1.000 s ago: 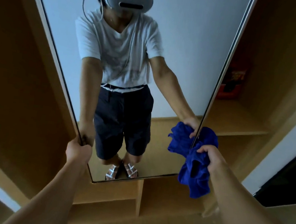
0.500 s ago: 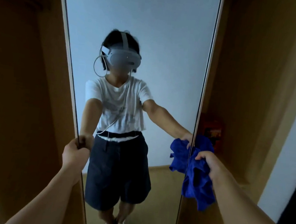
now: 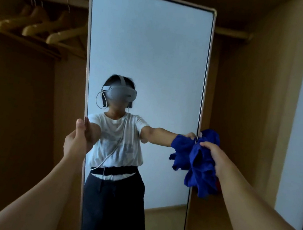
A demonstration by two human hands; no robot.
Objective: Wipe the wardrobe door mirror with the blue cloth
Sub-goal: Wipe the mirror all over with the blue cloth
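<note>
Wardrobe mirror [image 3: 146,56], blue cloth [image 3: 201,164] bunched under right hand [image 3: 213,155] fingers [image 3: 205,144]

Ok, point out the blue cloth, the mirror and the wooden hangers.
blue cloth [image 3: 202,168]: head view, on its bunched middle folds.
mirror [image 3: 155,48]: head view, on the bare upper glass.
wooden hangers [image 3: 43,25]: head view, on a hanger's shoulder, upper left.

Upright mirror [image 3: 147,52], bunched blue cloth [image 3: 202,166] alongside

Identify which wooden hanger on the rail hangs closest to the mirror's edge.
The rightmost hanger: its arm reaches the mirror frame, while the others hang farther left.
</note>
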